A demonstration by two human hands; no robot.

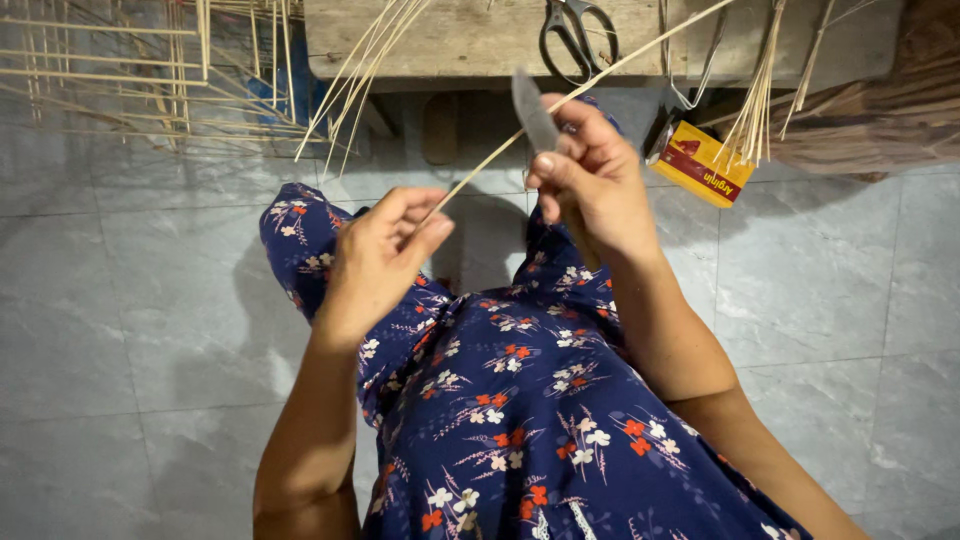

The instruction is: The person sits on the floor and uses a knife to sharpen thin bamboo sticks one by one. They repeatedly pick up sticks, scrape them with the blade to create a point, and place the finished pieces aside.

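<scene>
Above lap, centre frame: left hand [378, 262] curled, thumb and fingers pinching near end of thin bamboo strip [600, 76]. Right hand [590, 178] closed around knife handle, grey knife blade [535, 110] angled up, edge against strip just beside thumb. Strip running up and right over wooden bench [450, 40]. Scissors [575, 35] lying on bench top. Loose bamboo strips [355, 70] hanging off bench edge at left. Yellow-red box [700, 165] beneath bench at right. Blue floral garment [520, 410] below both hands; grey tile floor [130, 300] around.
</scene>
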